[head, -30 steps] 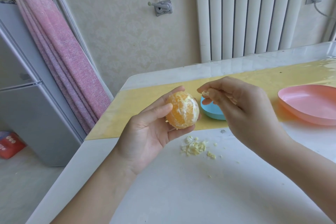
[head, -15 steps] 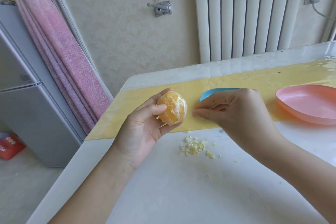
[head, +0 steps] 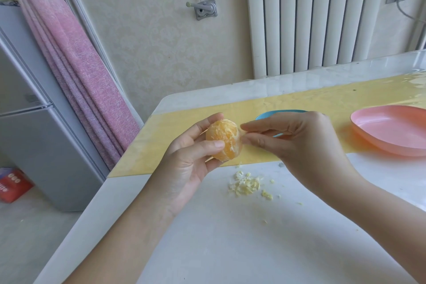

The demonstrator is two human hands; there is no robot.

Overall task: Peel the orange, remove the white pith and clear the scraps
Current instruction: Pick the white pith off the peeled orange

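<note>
My left hand (head: 191,161) grips a peeled orange (head: 227,139) above the table, thumb across its front and fingers behind it. The fruit is bare orange flesh with pale streaks of pith. My right hand (head: 297,143) is at the orange's right side, thumb and forefinger tips together against the fruit, pinching at a bit of pith. A small heap of white-yellow pith scraps (head: 245,185) lies on the white table (head: 230,249) just below the orange.
A blue dish (head: 269,115) sits behind my right hand, mostly hidden. A pink plate (head: 391,131) stands at the right on a yellow mat (head: 175,131). The table's left edge drops to the floor beside a grey fridge (head: 34,145) and pink curtain (head: 76,60).
My right hand dropped from above the blue dish and came back to the orange's right side. My left hand turned the orange and moved it slightly left and away.
</note>
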